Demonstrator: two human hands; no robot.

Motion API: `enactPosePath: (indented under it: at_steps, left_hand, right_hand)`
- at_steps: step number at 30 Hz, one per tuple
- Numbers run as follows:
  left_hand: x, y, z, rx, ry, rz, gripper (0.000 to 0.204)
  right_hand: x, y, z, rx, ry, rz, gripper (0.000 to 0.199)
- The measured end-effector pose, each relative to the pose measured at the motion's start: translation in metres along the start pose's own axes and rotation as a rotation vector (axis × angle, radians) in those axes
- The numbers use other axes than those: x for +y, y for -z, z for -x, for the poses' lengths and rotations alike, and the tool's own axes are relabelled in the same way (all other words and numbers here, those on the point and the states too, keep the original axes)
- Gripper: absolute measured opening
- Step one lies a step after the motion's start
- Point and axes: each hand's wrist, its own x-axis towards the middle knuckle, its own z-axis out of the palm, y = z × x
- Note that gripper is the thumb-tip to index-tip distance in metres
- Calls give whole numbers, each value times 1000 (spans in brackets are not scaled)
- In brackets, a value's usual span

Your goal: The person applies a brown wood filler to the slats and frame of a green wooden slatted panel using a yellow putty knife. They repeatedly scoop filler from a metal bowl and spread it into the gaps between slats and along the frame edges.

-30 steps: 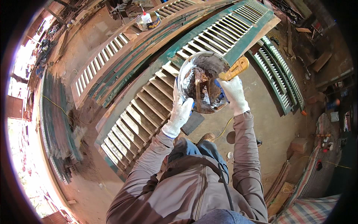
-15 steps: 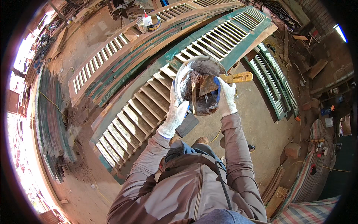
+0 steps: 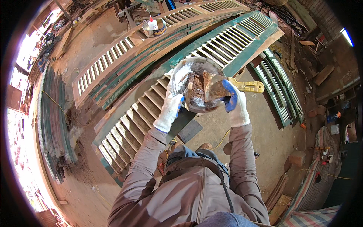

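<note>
A round metal pot point(image 3: 177, 81), smeared white and brown inside, is in front of me, tilted so that its inside shows. My left hand point(image 3: 169, 109), in a white glove with blue palm, is closed on its near-left rim. My right hand point(image 3: 236, 104), gloved alike, grips a putty knife point(image 3: 251, 86) with a yellow handle where blade and handle meet. Its rust-brown blade reaches over the pot's right rim, its edge against brown material inside. A narrow flat stick point(image 3: 190, 87) stands in the pot beside the blade.
Beneath the pot lies a long green louvred shutter point(image 3: 143, 108). Behind it, stacked shutters point(image 3: 124, 68) carry a tub point(image 3: 160, 29) with a white bottle point(image 3: 152, 25). More shutters point(image 3: 278, 89) lean at right; frames point(image 3: 56, 117) are piled at left. A grey block point(image 3: 190, 130) sits near my feet.
The pot has shifted slightly left with my left hand. My right hand has moved right, off the pot's rim, drawing the putty knife partway with it.
</note>
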Motion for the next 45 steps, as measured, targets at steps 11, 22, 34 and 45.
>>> enactPosePath:
  at_steps: [11,22,34,45]
  left_hand:
    - [52,-51,93,77,-396,-217,52]
    - [26,-106,75,-109,-584,-301,45]
    - [58,-55,57,-491,-533,-885,54]
    - [54,-47,55,-438,-362,-774,55]
  right_hand:
    - [6,9,80,34,151,-325,30]
    - [30,50,121,-78,724,736,42]
    - [-64,82,100,-108,1084,1453,71]
    - [-40,98,82,-191,939,1370,59]
